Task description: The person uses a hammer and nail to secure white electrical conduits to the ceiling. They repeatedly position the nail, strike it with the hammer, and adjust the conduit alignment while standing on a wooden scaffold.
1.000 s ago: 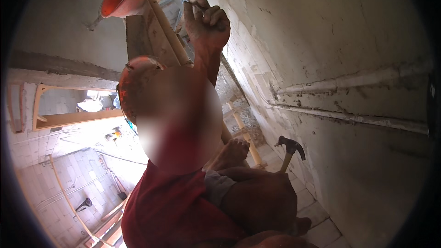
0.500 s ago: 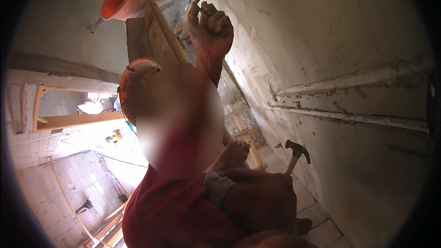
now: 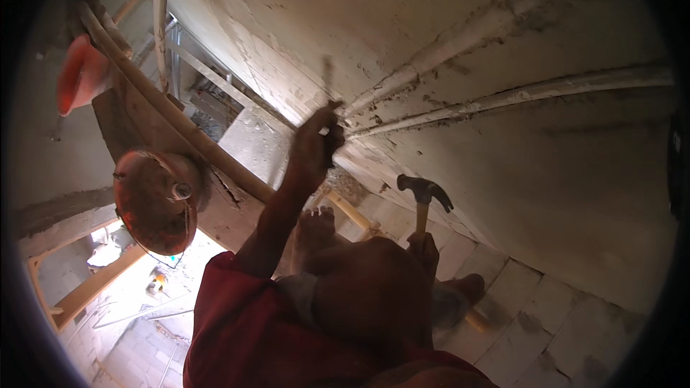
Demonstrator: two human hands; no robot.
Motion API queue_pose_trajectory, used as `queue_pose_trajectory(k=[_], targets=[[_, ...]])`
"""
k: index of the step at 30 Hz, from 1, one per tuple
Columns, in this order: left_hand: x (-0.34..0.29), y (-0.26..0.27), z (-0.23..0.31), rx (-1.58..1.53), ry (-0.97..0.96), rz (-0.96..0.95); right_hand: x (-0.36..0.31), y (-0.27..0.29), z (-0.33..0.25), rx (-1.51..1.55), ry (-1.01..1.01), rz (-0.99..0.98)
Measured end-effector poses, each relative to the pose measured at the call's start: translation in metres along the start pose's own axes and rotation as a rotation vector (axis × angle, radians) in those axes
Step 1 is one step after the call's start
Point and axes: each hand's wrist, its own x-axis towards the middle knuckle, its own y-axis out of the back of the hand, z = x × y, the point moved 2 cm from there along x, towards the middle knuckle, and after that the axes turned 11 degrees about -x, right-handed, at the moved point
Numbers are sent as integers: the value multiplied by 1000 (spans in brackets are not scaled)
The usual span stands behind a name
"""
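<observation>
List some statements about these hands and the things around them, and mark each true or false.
1. The right hand grips a hammer. True.
2. The hammer's head shows lower in the picture than the right hand. False: it shows higher.
3. A thin, blurred object shows just above the left hand in the picture. True.
4. The left forearm is covered by a long sleeve. False: the left forearm is bare.
5. A bare foot is in view. True.

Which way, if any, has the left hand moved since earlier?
Yes: the left hand has moved in view toward the far end of the wall pipe.
</observation>
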Motion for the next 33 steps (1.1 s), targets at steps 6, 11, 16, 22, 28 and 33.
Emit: queue_pose_trajectory(k=[6, 11, 16, 22, 28, 33], targets=[[-35, -31, -52, 224, 107, -213, 8, 21, 43, -60, 79, 108], [-29, -41, -69, 210, 270, -268, -9, 28, -2, 117, -65, 206], [-30, -71, -52, -177, 317, -277, -11, 28, -53, 211, -166, 88], [-28, -120, -24, -60, -73, -418, -10, 52, -89, 79, 67, 285], [-8, -156, -28, -878, 351, -382, -11, 94, -124, 450, 397, 233], [7, -169, -24, -1122, 261, -488, -4, 123, -165, 242, 574, 235]])
